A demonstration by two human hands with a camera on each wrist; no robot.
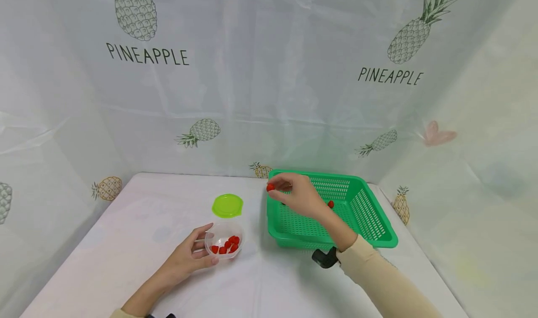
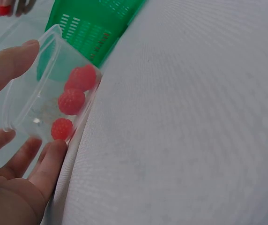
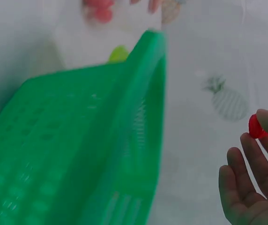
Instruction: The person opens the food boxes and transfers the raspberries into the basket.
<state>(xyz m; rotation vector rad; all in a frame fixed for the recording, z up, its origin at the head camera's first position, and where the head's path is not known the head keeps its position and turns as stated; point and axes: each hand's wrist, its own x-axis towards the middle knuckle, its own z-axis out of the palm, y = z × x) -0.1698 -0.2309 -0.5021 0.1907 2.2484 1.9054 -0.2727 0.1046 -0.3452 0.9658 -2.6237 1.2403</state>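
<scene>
My left hand steadies a clear plastic tub on the table, thumb on one side and fingers round the other. Several red raspberries lie at the bottom of the tub. Over the left rim of a green basket, my right hand pinches one raspberry between thumb and fingertips. In the right wrist view the other fingers of that hand spread below the raspberry. Another raspberry lies inside the basket; the right hand and forearm hide part of the basket.
A lime-green lid lies flat on the white-covered table behind the tub. The basket's raised slotted wall stands between the right hand and the tub's side. A pineapple-print sheet hangs behind the table and along both sides.
</scene>
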